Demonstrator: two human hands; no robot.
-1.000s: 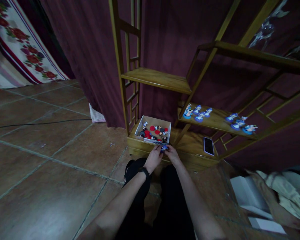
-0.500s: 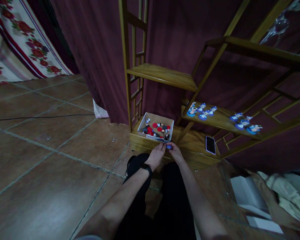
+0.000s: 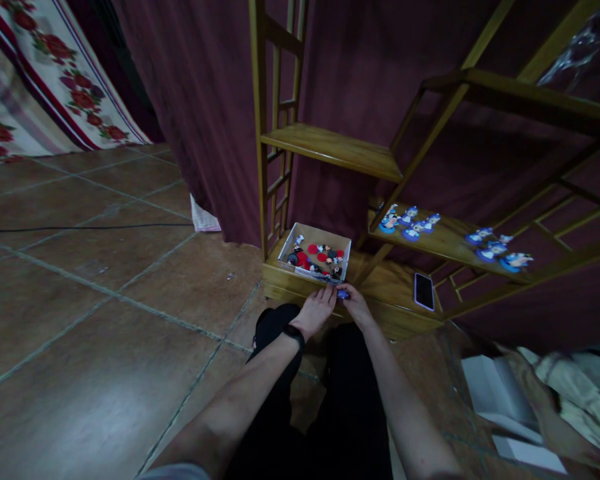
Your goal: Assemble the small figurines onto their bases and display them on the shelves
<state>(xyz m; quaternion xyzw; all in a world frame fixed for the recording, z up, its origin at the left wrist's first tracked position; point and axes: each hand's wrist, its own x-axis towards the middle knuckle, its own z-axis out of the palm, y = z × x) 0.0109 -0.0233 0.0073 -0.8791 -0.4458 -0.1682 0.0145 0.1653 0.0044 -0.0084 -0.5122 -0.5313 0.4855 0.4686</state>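
Just in front of the box [image 3: 333,239], a small purple figurine [image 3: 343,294] is pinched in the fingers of the right hand [image 3: 356,307], while the left hand [image 3: 318,311] curls just beside it, its grip and the figurine's long axis too small to tell.

We find a brown tiled floor [image 3: 145,360] bearing a pale light reflection [image 3: 95,417]. A maroon curtain [image 3: 205,113] hangs behind the wooden shelf unit [image 3: 335,148].
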